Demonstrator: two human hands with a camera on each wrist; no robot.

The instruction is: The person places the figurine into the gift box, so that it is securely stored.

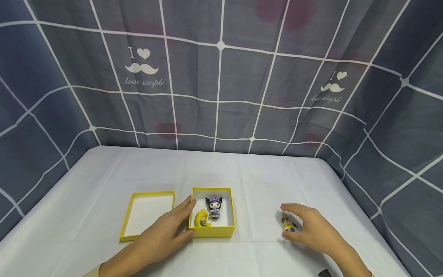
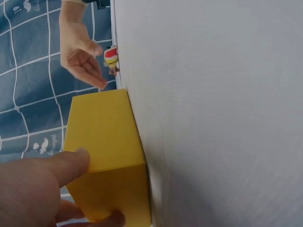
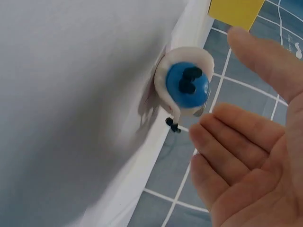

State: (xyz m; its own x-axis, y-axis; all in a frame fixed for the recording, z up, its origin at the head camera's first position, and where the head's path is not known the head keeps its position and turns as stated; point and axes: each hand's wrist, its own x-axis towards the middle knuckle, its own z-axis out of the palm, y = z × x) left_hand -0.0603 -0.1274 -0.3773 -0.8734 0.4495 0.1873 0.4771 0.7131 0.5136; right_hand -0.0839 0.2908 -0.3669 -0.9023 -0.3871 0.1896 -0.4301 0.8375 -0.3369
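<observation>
My left hand (image 1: pixel 166 234) rests against the left side of a yellow open-topped box (image 1: pixel 216 231), its thumb at the front left corner. The fingers lie along the left wall; the left wrist view shows the thumb (image 2: pixel 75 165) on the cardboard. Inside the box are a black-and-purple figurine (image 1: pixel 214 207) and a yellow-haired figurine (image 1: pixel 201 218). To the right, my right hand (image 1: pixel 315 229) is spread around a small yellow, red and blue figurine (image 1: pixel 289 226) on the table. In the right wrist view its blue underside (image 3: pixel 201 92) with black feet shows, apart from the fingers.
A shallow yellow-rimmed lid (image 1: pixel 129 215) with a white inside lies left of the box, partly behind my left hand. White cloth covers the table (image 1: pixel 256 184). A grey checked curtain (image 1: pixel 194 77) stands behind and at both sides. A dark object (image 1: pixel 324 273) pokes in at the bottom right.
</observation>
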